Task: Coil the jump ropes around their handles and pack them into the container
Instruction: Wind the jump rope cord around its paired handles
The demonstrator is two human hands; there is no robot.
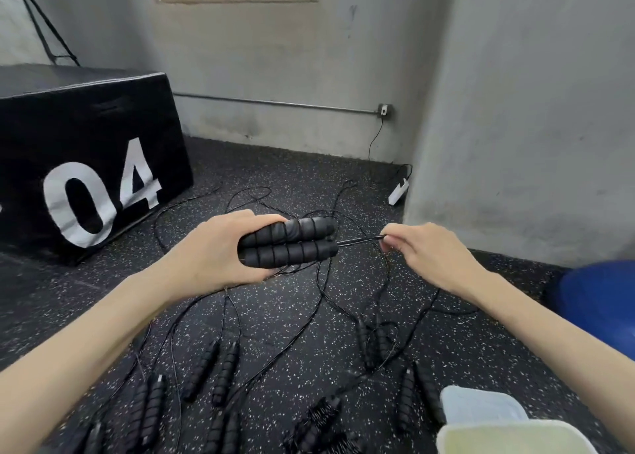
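My left hand [220,252] grips two black ribbed foam handles [292,242] of one jump rope, held side by side and pointing right. Thin black rope [360,240] leaves the handle ends, and my right hand [422,252] pinches it a short way to the right. The rest of that rope trails down to the floor. Several more jump ropes [213,371] with black handles lie uncoiled on the speckled floor below my arms. A pale translucent container [508,434] sits at the bottom right, with its lid [481,403] lying just behind it.
A black plyo box [86,164] marked 04 stands at the left. A grey wall column [515,127] rises at the right, with a white power strip [398,192] at its foot. A blue ball [601,295] sits at the right edge.
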